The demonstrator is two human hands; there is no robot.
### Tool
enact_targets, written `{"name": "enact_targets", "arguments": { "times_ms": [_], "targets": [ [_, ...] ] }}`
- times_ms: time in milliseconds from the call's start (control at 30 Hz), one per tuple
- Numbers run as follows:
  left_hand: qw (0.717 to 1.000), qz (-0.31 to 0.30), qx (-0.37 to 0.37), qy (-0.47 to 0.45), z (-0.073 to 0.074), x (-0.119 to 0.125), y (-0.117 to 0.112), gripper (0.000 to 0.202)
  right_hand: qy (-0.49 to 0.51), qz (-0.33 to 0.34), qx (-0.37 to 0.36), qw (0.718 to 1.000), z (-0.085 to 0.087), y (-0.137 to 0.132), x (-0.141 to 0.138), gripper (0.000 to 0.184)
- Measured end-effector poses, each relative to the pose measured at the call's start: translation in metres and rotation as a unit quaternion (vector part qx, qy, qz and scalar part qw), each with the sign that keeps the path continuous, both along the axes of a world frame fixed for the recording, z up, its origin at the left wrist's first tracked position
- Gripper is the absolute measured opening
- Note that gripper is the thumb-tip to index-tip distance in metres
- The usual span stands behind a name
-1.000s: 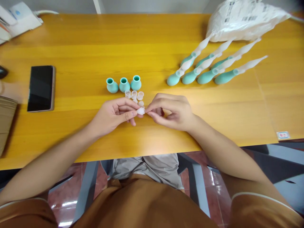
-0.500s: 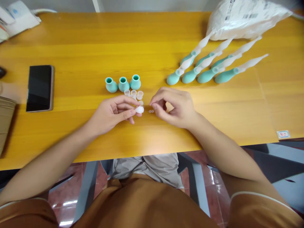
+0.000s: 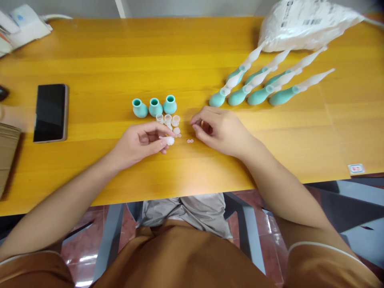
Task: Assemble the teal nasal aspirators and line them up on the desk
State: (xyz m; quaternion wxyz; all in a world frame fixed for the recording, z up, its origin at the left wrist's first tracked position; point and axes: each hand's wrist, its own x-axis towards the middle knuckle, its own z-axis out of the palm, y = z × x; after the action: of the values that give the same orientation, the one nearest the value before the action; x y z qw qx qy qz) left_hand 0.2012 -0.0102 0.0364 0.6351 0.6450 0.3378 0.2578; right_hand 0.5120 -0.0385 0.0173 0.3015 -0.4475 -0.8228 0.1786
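Wooden tabletop (image 3: 120, 176) viewed from above, with both hands at work near its front edge. Left hand (image 3: 136, 142): pinching a small white piece (image 3: 168, 141) between thumb and forefinger, just above the tabletop and left of centre; narrow end toward the palm, rounder end toward the right; remaining fingers loosely curled. Right hand (image 3: 222, 130): well apart from the white piece, fingers curled, tips of thumb and forefinger very close; impossible to tell whether pressed together or slightly spread. Near these tips, on the tabletop: a pair of tiny translucent discs (image 3: 190, 141).

Beyond the left hand, side by side: three teal bulbs (image 3: 154, 108), upright, with open mouths. Immediately in front, in a parallel row: three clear cups (image 3: 176, 121). Nearer still, close to the left fingertips: a whitish round piece (image 3: 177, 131) and two smaller discs (image 3: 178, 135), too small for finer detail.

Beyond the right hand, in two rows, four in front and three behind: seven teal-and-white assemblies (image 3: 258, 97), each with a rounded teal body and a tapering white tip directed to the upper right. Behind them: a white plastic bag (image 3: 303, 28) with printed markings. At far left: a dark-screened phone (image 3: 50, 113), lying flat, and a cardboard box (image 3: 7, 156), cut off by the frame. At the right front edge: a small printed card (image 3: 356, 169).
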Motion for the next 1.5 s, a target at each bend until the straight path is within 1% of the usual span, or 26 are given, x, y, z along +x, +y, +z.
{"name": "enact_targets", "arguments": {
  "times_ms": [33,100,133,200,233,300,400,500,700,833,933,1000,1067,1100,1167,1233,1300,1367,1433,1500],
  "targets": [
    [1.0,0.0,0.022,0.015,0.0,0.0,-0.001,0.028,-0.007,0.004,-0.008,1.0,0.0,0.0,0.0,0.009],
    [0.993,0.002,0.101,0.063,0.0,-0.002,-0.002,0.022,-0.015,0.01,-0.02,1.0,0.0,0.0,0.0,0.011],
    [0.984,0.0,0.155,0.091,-0.001,-0.002,-0.002,0.018,-0.016,0.012,-0.025,0.999,-0.001,0.0,-0.001,0.012],
    [0.954,-0.019,0.262,0.143,-0.003,-0.004,-0.002,0.014,-0.016,0.018,-0.028,0.999,-0.002,0.0,-0.002,0.013],
    [0.939,-0.034,0.301,0.164,-0.004,-0.006,-0.002,0.015,-0.015,0.022,-0.028,0.999,-0.003,0.0,-0.003,0.013],
    [0.918,-0.057,0.345,0.189,-0.008,-0.008,-0.001,0.017,-0.01,0.025,-0.025,0.999,-0.006,0.001,-0.004,0.013],
    [0.904,-0.066,0.364,0.215,-0.013,-0.011,0.001,0.018,-0.003,0.024,-0.023,0.999,-0.009,0.002,-0.006,0.016],
    [0.895,-0.07,0.378,0.228,-0.016,-0.012,0.003,0.02,0.001,0.026,-0.023,0.999,-0.011,0.003,-0.006,0.019],
    [0.892,-0.042,0.373,0.254,-0.012,-0.013,0.007,0.026,0.007,0.029,-0.018,0.999,-0.012,0.005,-0.005,0.021],
    [0.871,-0.05,0.399,0.283,-0.011,-0.015,0.01,0.03,-0.001,0.027,-0.024,0.999,-0.01,0.005,-0.006,0.016],
    [0.872,-0.055,0.401,0.275,-0.011,-0.015,0.011,0.028,-0.001,0.035,-0.045,0.998,-0.004,0.004,-0.003,0.013],
    [0.88,-0.033,0.397,0.26,-0.01,-0.015,0.01,0.023,0.004,0.056,-0.076,0.995,0.001,0.003,0.002,0.01],
    [0.888,0.017,0.391,0.24,-0.007,-0.014,0.01,0.018,0.002,0.081,-0.106,0.991,0.006,0.003,0.006,0.007],
    [0.893,0.048,0.384,0.231,-0.006,-0.014,0.01,0.015,-0.005,0.089,-0.115,0.989,0.008,0.002,0.008,0.008],
    [0.901,0.101,0.363,0.216,-0.004,-0.015,0.011,0.011,-0.024,0.096,-0.118,0.988,0.009,0.002,0.008,0.009],
    [0.904,0.117,0.353,0.209,-0.003,-0.016,0.012,0.014,-0.039,0.094,-0.114,0.988,0.009,0.002,0.007,0.009],
    [0.895,0.102,0.375,0.22,-0.006,-0.017,0.014,0.022,-0.044,0.091,-0.113,0.988,0.009,0.002,0.004,0.005],
    [0.873,0.08,0.419,0.239,-0.011,-0.018,0.016,0.029,-0.046,0.092,-0.114,0.988,0.01,0.001,0.001,0.003],
    [0.852,0.064,0.455,0.252,-0.017,-0.018,0.017,0.035,-0.054,0.092,-0.11,0.988,0.01,0.0,-0.001,0.007],
    [0.84,0.058,0.476,0.256,-0.021,-0.019,0.018,0.037,-0.063,0.091,-0.101,0.989,0.01,-0.002,-0.003,0.008]
  ]
}}
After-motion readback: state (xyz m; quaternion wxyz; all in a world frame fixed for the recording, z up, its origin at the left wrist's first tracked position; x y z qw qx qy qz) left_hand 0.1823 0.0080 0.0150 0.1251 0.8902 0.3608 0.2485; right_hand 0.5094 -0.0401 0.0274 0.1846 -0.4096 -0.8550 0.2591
